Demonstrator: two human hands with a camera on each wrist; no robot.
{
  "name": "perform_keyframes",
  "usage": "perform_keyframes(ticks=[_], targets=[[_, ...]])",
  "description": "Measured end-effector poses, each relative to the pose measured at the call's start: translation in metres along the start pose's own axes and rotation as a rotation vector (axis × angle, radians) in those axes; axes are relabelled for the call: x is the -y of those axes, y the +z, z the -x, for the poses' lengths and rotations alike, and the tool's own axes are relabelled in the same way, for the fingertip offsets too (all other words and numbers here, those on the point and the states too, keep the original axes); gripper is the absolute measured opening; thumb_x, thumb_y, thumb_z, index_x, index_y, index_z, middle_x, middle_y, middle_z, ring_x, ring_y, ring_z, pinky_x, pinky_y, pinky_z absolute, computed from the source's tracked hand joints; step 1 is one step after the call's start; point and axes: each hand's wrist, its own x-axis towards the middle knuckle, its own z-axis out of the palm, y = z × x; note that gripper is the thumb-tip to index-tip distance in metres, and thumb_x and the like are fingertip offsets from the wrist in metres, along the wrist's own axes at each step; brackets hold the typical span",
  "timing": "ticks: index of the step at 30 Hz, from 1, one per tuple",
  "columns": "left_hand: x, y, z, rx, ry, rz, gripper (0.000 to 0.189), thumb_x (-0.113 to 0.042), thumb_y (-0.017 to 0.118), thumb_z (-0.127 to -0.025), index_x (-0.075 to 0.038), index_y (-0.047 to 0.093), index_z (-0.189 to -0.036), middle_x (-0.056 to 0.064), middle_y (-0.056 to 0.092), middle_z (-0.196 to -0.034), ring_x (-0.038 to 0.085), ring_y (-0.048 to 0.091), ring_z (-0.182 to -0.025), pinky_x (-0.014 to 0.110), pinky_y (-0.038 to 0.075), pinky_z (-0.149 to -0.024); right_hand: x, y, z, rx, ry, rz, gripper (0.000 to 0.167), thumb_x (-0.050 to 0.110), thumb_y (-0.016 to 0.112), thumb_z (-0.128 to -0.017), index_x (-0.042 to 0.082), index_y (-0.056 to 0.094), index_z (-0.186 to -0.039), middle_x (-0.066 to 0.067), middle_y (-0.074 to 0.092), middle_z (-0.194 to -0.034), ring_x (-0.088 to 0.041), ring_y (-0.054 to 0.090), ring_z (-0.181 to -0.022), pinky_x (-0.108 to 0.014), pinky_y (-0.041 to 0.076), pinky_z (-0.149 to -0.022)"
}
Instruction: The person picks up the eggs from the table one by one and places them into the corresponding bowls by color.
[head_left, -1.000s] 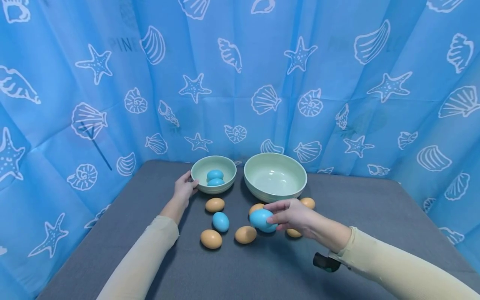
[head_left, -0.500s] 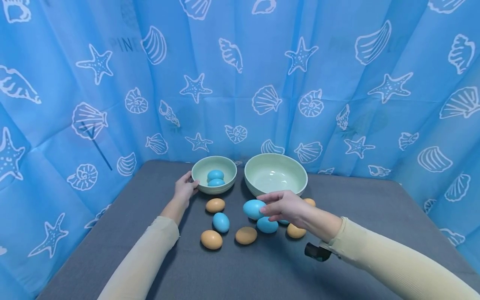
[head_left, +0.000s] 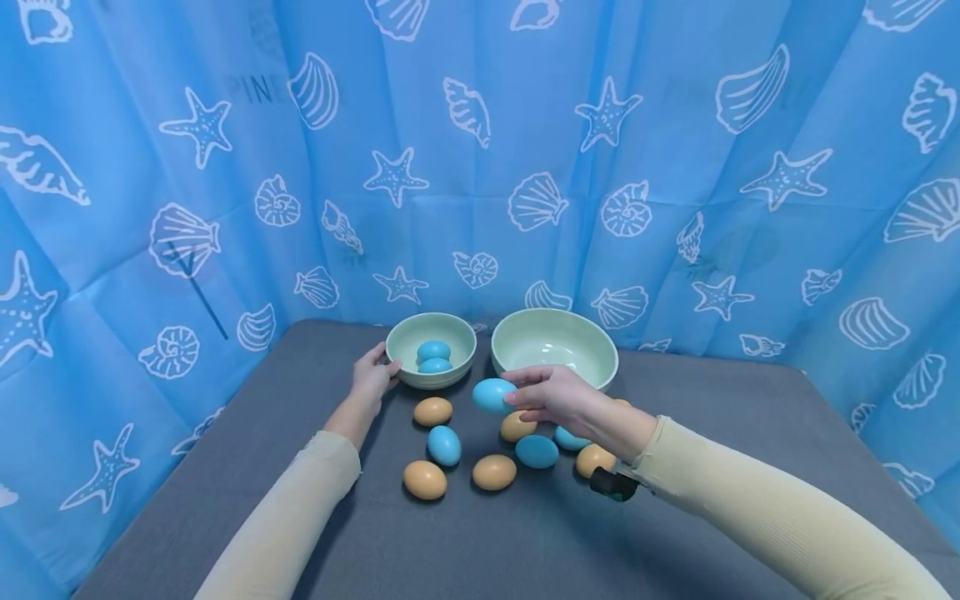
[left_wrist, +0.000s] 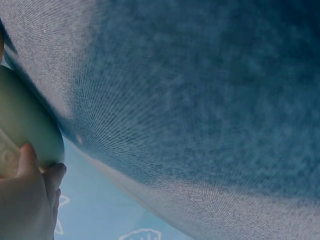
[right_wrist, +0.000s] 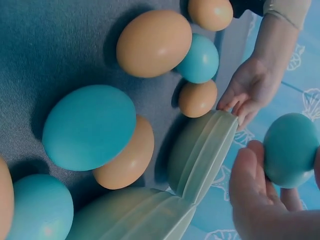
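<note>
My right hand (head_left: pixel 558 397) pinches a blue egg (head_left: pixel 492 396) between thumb and fingers, raised above the table; the right wrist view shows this held egg (right_wrist: pixel 291 150) close up. It hangs in front of the gap between the two bowls. My left hand (head_left: pixel 371 377) grips the left side of the smaller pale green bowl (head_left: pixel 411 377), thumb at the rim. Two blue eggs (head_left: pixel 433 351) lie inside that bowl. In the left wrist view, the fingers (left_wrist: pixel 29 159) press on the bowl's wall (left_wrist: pixel 35 117).
A larger green bowl (head_left: pixel 517 333) stands right of the smaller one, with nothing showing inside. Several brown eggs (head_left: pixel 425 480) and blue eggs (head_left: pixel 445 446) lie loose on the grey table (head_left: pixel 360 542) before the bowls. A blue curtain (head_left: pixel 480 167) hangs behind.
My right hand has carried the blue egg up and leftward, toward the smaller bowl, uncovering eggs behind it. My left hand stays on the bowl.
</note>
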Motion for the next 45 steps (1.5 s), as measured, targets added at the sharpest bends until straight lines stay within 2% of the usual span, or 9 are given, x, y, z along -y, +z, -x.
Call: perform_keyframes(ticks=[4, 10, 19, 24, 28, 33, 36, 41, 45], targets=[[0.001, 0.000, 0.001, -0.003, 0.001, 0.000, 0.060, -0.002, 0.048, -0.102, -0.008, 0.022, -0.155, 0.013, 0.019, -0.159, 0.028, 0.028, -0.142, 0.039, 0.042, -0.106, 0.002, 0.003, -0.009, -0.007, 0.011, -0.035, 0.047, 0.008, 0.064, -0.094, -0.001, 0.052, -0.138, -0.020, 0.058, -0.130, -0.028, 0.060, -0.110, -0.048, 0.046, -0.101], [0.001, 0.000, 0.002, -0.004, 0.010, 0.002, 0.059, -0.002, 0.048, -0.101, -0.007, 0.022, -0.154, 0.014, 0.020, -0.159, 0.028, 0.027, -0.142, 0.039, 0.042, -0.106, 0.005, 0.008, -0.023, -0.005, 0.000, -0.032, 0.047, 0.008, 0.063, -0.095, 0.000, 0.051, -0.139, -0.020, 0.054, -0.135, -0.031, 0.057, -0.115, -0.042, 0.050, -0.098], [0.003, -0.001, 0.003, -0.002, 0.020, -0.002, 0.059, -0.002, 0.048, -0.101, -0.006, 0.022, -0.154, 0.014, 0.020, -0.159, 0.029, 0.027, -0.142, 0.040, 0.042, -0.106, 0.013, 0.020, -0.041, 0.000, -0.025, -0.099, 0.047, 0.004, 0.062, -0.094, -0.001, 0.050, -0.139, -0.018, 0.054, -0.131, -0.022, 0.057, -0.100, -0.043, 0.048, -0.098], [0.003, -0.001, 0.003, 0.003, 0.026, 0.002, 0.059, -0.002, 0.047, -0.102, -0.005, 0.021, -0.154, 0.014, 0.020, -0.159, 0.029, 0.027, -0.142, 0.041, 0.042, -0.106, 0.016, 0.025, -0.052, 0.003, -0.040, -0.124, 0.048, 0.003, 0.062, -0.094, 0.000, 0.049, -0.140, -0.018, 0.050, -0.136, -0.024, 0.055, -0.108, -0.039, 0.049, -0.096], [0.003, -0.002, 0.002, 0.004, 0.024, 0.008, 0.059, -0.002, 0.047, -0.102, -0.005, 0.021, -0.154, 0.014, 0.020, -0.159, 0.029, 0.027, -0.142, 0.041, 0.042, -0.107, 0.017, 0.028, -0.062, -0.005, -0.067, -0.141, 0.047, 0.004, 0.063, -0.094, 0.000, 0.051, -0.139, -0.018, 0.045, -0.142, -0.027, 0.054, -0.117, -0.041, 0.047, -0.100], [0.003, -0.001, 0.001, 0.000, 0.009, 0.014, 0.059, -0.002, 0.048, -0.101, -0.006, 0.022, -0.154, 0.015, 0.020, -0.159, 0.030, 0.028, -0.142, 0.041, 0.042, -0.106, 0.019, 0.030, -0.079, -0.004, -0.082, -0.126, 0.044, 0.003, 0.062, -0.094, 0.000, 0.052, -0.138, -0.016, 0.036, -0.150, -0.031, 0.050, -0.124, -0.042, 0.045, -0.103], [0.003, 0.000, 0.001, -0.004, 0.003, 0.014, 0.059, -0.002, 0.048, -0.101, -0.007, 0.023, -0.154, 0.015, 0.021, -0.159, 0.030, 0.028, -0.142, 0.040, 0.042, -0.106, 0.021, 0.030, -0.089, -0.002, -0.093, -0.118, 0.044, 0.000, 0.060, -0.094, -0.002, 0.051, -0.138, -0.017, 0.034, -0.151, -0.033, 0.051, -0.124, -0.044, 0.044, -0.104], [0.002, 0.000, 0.000, -0.006, -0.001, 0.012, 0.059, -0.002, 0.048, -0.101, -0.008, 0.024, -0.154, 0.015, 0.021, -0.159, 0.029, 0.028, -0.142, 0.040, 0.042, -0.107, 0.023, 0.029, -0.102, -0.009, -0.098, -0.089, 0.044, -0.001, 0.060, -0.094, -0.002, 0.052, -0.137, -0.019, 0.043, -0.145, -0.033, 0.052, -0.123, -0.044, 0.043, -0.105], [0.002, 0.000, 0.000, -0.002, 0.005, 0.012, 0.059, -0.002, 0.048, -0.101, -0.008, 0.023, -0.155, 0.015, 0.021, -0.159, 0.029, 0.027, -0.142, 0.040, 0.042, -0.107, 0.023, 0.030, -0.114, -0.001, -0.098, -0.026, 0.046, 0.000, 0.061, -0.094, -0.002, 0.050, -0.139, -0.019, 0.045, -0.143, -0.031, 0.053, -0.123, -0.043, 0.046, -0.103]])
